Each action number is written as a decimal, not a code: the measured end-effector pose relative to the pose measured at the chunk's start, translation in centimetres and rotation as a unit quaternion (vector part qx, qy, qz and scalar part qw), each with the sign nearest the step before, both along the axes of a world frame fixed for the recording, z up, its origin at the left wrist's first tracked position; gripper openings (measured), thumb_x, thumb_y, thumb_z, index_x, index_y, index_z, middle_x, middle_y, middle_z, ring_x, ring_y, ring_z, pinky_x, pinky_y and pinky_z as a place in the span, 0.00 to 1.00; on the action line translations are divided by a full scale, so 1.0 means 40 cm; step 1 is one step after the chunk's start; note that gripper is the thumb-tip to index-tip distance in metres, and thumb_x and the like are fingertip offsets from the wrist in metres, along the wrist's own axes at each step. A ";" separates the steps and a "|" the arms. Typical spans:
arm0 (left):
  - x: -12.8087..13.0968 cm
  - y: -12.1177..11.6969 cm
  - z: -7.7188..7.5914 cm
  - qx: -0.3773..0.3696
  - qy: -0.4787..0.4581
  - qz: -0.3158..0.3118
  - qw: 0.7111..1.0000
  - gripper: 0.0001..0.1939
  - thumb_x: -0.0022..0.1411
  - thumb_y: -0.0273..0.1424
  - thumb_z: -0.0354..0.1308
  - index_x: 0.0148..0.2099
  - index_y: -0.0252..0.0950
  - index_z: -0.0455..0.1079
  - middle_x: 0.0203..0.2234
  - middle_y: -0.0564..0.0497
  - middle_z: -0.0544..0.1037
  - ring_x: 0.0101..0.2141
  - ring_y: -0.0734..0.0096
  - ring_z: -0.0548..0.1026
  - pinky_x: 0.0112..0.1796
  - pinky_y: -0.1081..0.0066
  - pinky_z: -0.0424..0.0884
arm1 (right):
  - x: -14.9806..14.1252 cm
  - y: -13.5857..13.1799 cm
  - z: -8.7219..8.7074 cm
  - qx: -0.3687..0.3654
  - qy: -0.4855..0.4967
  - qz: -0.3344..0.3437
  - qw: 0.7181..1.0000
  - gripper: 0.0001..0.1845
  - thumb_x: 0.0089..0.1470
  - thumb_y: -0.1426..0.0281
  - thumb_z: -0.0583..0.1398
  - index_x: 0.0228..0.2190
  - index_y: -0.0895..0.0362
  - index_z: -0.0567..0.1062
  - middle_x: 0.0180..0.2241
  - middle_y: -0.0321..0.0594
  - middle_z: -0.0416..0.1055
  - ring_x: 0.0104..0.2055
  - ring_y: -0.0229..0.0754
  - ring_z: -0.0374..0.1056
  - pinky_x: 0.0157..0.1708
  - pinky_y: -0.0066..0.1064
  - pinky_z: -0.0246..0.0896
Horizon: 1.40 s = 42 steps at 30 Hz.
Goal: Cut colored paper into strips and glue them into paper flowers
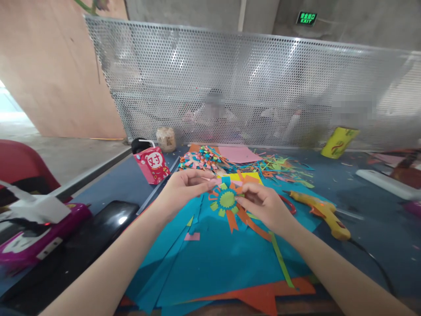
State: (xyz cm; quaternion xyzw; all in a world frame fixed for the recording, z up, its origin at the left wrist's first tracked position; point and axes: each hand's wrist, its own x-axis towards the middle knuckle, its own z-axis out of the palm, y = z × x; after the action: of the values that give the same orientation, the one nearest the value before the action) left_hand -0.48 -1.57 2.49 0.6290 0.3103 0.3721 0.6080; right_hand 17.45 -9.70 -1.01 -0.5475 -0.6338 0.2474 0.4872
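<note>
Between my two hands, above the blue paper sheets point(210, 272), is a paper rosette point(226, 199) with a green centre, a blue scalloped ring, looped strips round its rim and orange tails below. My left hand point(189, 188) pinches its upper left edge, near a pink and a blue strip. On the other side, my right hand point(263, 204) has thumb and fingers closed on the right edge. A loose pink paper piece point(192, 237) and a long green strip point(281, 260) lie on the sheets. A yellow glue gun point(320, 210) rests right of my right hand.
Behind the hands lie a heap of colourful paper loops point(205, 159) and paper scraps point(286, 166). A pink drink carton point(152, 165) and a jar point(166, 139) stand left; a yellow can point(340, 142) tilts at right. A perforated metal screen point(230, 83) closes the table's far side.
</note>
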 end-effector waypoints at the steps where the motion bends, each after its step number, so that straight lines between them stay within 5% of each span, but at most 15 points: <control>1: 0.000 0.001 0.000 -0.003 0.000 0.000 1.000 0.11 0.42 0.29 0.65 0.32 0.33 0.72 0.22 0.50 0.78 0.24 0.75 0.75 0.27 0.77 0.69 | 0.000 -0.001 -0.001 -0.002 0.000 0.000 1.000 0.08 0.47 0.64 0.57 0.25 0.55 0.66 0.29 0.37 0.66 0.31 0.40 0.65 0.32 0.31 0.61; 17: 0.002 0.001 0.005 -0.010 -0.012 -0.004 1.000 0.11 0.40 0.29 0.66 0.29 0.33 0.72 0.24 0.51 0.79 0.24 0.75 0.75 0.26 0.78 0.69 | 0.001 -0.002 -0.003 -0.007 -0.020 -0.006 1.000 0.09 0.47 0.63 0.57 0.24 0.55 0.64 0.27 0.35 0.64 0.29 0.38 0.64 0.30 0.30 0.62; 22: 0.000 0.001 0.007 0.002 0.037 0.006 0.999 0.13 0.42 0.34 0.64 0.33 0.34 0.72 0.27 0.50 0.78 0.28 0.73 0.74 0.27 0.75 0.65 | 0.000 0.002 -0.007 0.023 -0.039 -0.010 0.999 0.07 0.48 0.65 0.56 0.24 0.56 0.64 0.25 0.35 0.65 0.27 0.37 0.65 0.27 0.28 0.63; 25: -0.004 0.003 0.008 -0.009 0.073 0.020 0.997 0.18 0.47 0.42 0.59 0.36 0.34 0.71 0.31 0.48 0.76 0.29 0.72 0.72 0.27 0.74 0.62 | 0.008 0.005 -0.009 0.103 -0.102 -0.044 0.988 0.04 0.49 0.68 0.56 0.27 0.56 0.66 0.27 0.37 0.68 0.27 0.37 0.67 0.26 0.27 0.64; 28: -0.007 0.006 0.004 -0.083 0.096 -0.013 0.992 0.22 0.48 0.47 0.55 0.39 0.35 0.70 0.28 0.50 0.75 0.26 0.73 0.70 0.25 0.73 0.60 | 0.023 -0.003 0.001 0.263 -0.265 -0.108 0.921 0.03 0.50 0.73 0.55 0.30 0.56 0.68 0.29 0.39 0.71 0.32 0.39 0.67 0.32 0.30 0.65; 32: -0.002 -0.003 -0.001 -0.216 0.055 -0.116 0.968 0.19 0.50 0.44 0.54 0.40 0.36 0.69 0.26 0.50 0.74 0.27 0.70 0.72 0.25 0.73 0.61 | 0.031 -0.029 0.031 0.414 -0.494 -0.137 0.752 0.08 0.48 0.78 0.57 0.34 0.59 0.70 0.32 0.42 0.73 0.37 0.43 0.66 0.37 0.35 0.62; 34: 0.003 -0.012 -0.002 -0.238 0.027 -0.127 0.963 0.15 0.50 0.39 0.56 0.40 0.37 0.69 0.25 0.51 0.73 0.28 0.68 0.73 0.26 0.73 0.62 | 0.024 -0.042 0.046 0.442 -0.550 -0.145 0.694 0.08 0.48 0.79 0.57 0.33 0.59 0.71 0.31 0.41 0.74 0.36 0.44 0.67 0.35 0.35 0.62; 38: 0.006 -0.023 -0.005 -0.238 -0.001 -0.116 0.964 0.14 0.48 0.29 0.59 0.41 0.38 0.68 0.27 0.53 0.72 0.24 0.75 0.71 0.26 0.72 0.65 | 0.008 -0.053 0.055 0.476 -0.587 -0.133 0.642 0.06 0.48 0.77 0.57 0.31 0.60 0.73 0.30 0.39 0.75 0.32 0.44 0.67 0.30 0.35 0.62; 42: 0.005 -0.025 -0.005 -0.224 0.010 -0.113 0.968 0.14 0.46 0.25 0.60 0.39 0.38 0.69 0.27 0.54 0.71 0.22 0.79 0.67 0.26 0.74 0.66 | 0.005 -0.051 0.047 0.481 -0.586 -0.118 0.642 0.05 0.47 0.76 0.58 0.31 0.61 0.73 0.29 0.40 0.75 0.32 0.45 0.67 0.29 0.37 0.62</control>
State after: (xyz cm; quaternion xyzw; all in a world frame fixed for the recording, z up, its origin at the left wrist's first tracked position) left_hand -0.26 -2.56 2.31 0.5113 0.3186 0.2161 0.7684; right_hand 17.66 -11.75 0.88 -0.3367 -0.7466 -0.5239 0.2340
